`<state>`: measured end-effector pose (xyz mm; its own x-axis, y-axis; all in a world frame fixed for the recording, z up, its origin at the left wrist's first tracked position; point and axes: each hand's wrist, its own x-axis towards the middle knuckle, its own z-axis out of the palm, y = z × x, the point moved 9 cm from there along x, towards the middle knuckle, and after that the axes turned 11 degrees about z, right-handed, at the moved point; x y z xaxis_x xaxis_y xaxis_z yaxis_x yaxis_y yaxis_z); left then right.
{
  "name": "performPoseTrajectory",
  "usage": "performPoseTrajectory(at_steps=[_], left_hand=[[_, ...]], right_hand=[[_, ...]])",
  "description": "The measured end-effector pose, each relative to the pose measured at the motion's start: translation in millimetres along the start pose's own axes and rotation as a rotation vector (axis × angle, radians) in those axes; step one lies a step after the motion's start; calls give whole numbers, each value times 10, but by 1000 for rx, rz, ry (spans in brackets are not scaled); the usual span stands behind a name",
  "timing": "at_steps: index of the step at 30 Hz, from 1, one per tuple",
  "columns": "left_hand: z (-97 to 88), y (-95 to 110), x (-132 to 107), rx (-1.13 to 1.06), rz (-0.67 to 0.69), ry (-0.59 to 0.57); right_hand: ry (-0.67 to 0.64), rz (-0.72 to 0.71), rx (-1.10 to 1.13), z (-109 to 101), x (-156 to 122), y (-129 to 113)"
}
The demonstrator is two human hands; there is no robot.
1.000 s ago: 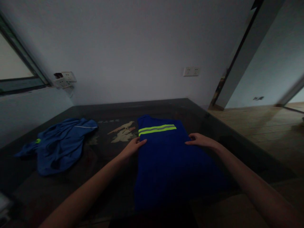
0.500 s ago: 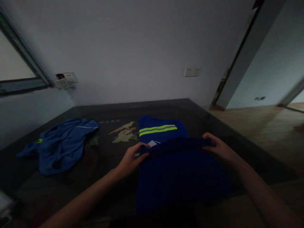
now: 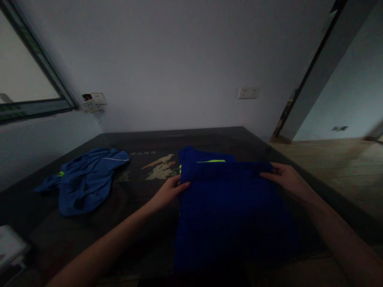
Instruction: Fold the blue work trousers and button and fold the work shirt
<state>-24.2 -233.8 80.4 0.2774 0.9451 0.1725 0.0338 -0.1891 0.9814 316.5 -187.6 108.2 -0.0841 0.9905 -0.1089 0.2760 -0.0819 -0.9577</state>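
Note:
A dark blue garment (image 3: 227, 199) with a yellow-green reflective stripe lies on the dark table, its near part folded up over the far part. Only a sliver of the stripe shows above the folded edge. My left hand (image 3: 173, 188) pinches the left side of that edge, thumb on top of the cloth. At the right end of the edge, my right hand (image 3: 277, 175) grips the fabric between thumb and fingers. The garment's near end is dim and runs toward the table's front edge.
A crumpled lighter blue garment (image 3: 86, 183) lies on the left of the table (image 3: 143, 227), which bears a printed bird-and-flower picture (image 3: 160, 169). A white object (image 3: 10, 245) sits at the lower left. Sockets (image 3: 249, 93) are on the wall behind.
Both hands have carried the held edge away from me, over the far part. It now covers most of the stripe and the white patch that showed before. The view has shifted slightly.

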Motion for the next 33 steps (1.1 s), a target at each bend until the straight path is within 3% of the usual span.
performPoseTrajectory(at_steps=[6, 9, 12, 17, 24, 28, 33], left_hand=[[-285, 376, 578, -134, 127, 130], [-515, 318, 991, -89, 87, 231], [-717, 82, 1354, 11, 14, 318], [-938, -429, 1618, 165, -78, 426], [-1109, -862, 1491, 362, -99, 427], [-1114, -886, 1453, 465, -31, 407], [-1020, -592, 1526, 562, 111, 367]], right_hand=[[17, -147, -9, -93, 567, -791], [29, -145, -105, -33, 984, -1076], [87, -39, -356, 149, 1428, -1151], [231, 41, -616, 561, 1986, -977], [307, 188, -760, 893, 2200, 1], [327, 215, -802, 909, 2163, 220], [381, 134, -834, 839, 2201, -114]])
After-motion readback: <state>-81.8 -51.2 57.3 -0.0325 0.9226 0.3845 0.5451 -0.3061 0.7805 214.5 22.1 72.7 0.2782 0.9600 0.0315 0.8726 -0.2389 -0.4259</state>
